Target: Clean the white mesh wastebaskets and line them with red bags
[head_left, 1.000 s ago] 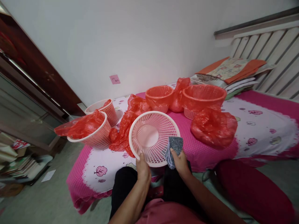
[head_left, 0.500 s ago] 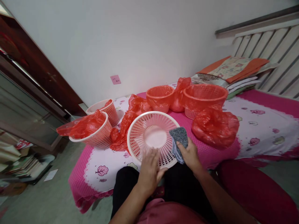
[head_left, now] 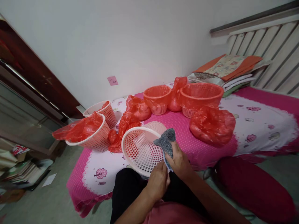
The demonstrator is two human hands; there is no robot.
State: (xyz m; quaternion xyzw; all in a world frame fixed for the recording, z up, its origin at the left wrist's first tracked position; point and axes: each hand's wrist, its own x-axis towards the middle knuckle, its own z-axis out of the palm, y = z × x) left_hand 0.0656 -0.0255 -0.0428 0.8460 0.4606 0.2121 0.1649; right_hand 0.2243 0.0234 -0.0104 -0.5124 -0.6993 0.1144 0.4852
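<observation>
A pale pink plastic basket (head_left: 134, 146) with a perforated wall lies tilted over my lap, its mouth facing left and toward me. My left hand (head_left: 159, 179) is closed on its near right rim. In my right hand (head_left: 178, 161) is a grey cloth (head_left: 167, 141), pressed against the basket's right rim. Part of the rim is hidden behind the cloth and my fingers. Just beyond the basket lies a crumpled red plastic bag (head_left: 125, 127). Another bunched red bag (head_left: 212, 126) sits to the right of my right hand.
Two pale baskets (head_left: 99, 141) with red bags stand at the left of the bed (head_left: 182, 140). Two red-lined baskets (head_left: 202, 93) stand near the wall. Folded bedding (head_left: 230, 70) is stacked by the radiator (head_left: 263, 53). A dark red stool (head_left: 252, 186) is at my right.
The basket has tipped over to face left. My left hand has gone from open above the basket to gripping its rim. My right hand has moved left with the cloth.
</observation>
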